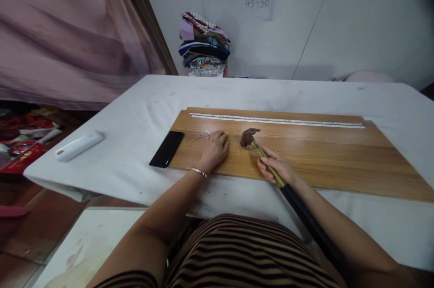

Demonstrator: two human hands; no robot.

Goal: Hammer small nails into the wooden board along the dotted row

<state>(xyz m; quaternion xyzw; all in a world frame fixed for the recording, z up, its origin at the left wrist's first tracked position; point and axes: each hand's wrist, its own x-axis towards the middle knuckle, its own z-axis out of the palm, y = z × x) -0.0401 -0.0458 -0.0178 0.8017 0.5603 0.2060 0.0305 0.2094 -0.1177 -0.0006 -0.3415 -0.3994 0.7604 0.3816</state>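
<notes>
My right hand [276, 166] is wrapped round the yellow shaft of a claw hammer [259, 148]. The hammer's rusty brown head is at the far end, low over a wooden board [325, 157], and its long black grip runs back along my right forearm. Whether the head touches the board I cannot tell. Palm down on the board, to the left of the hammer head, lies my left hand [216, 147], its fingers loosely bent and nothing visible in them. Just beyond it is a small heap of thin silver nails [204, 134].
A black phone [167, 149] overlaps the board's left end. Two white marked strips [278, 120] run along the board's far side. On the white-covered table [125, 143] lies a white oblong object [79, 145] at left. Folded cloths [205, 46] are stacked by the wall.
</notes>
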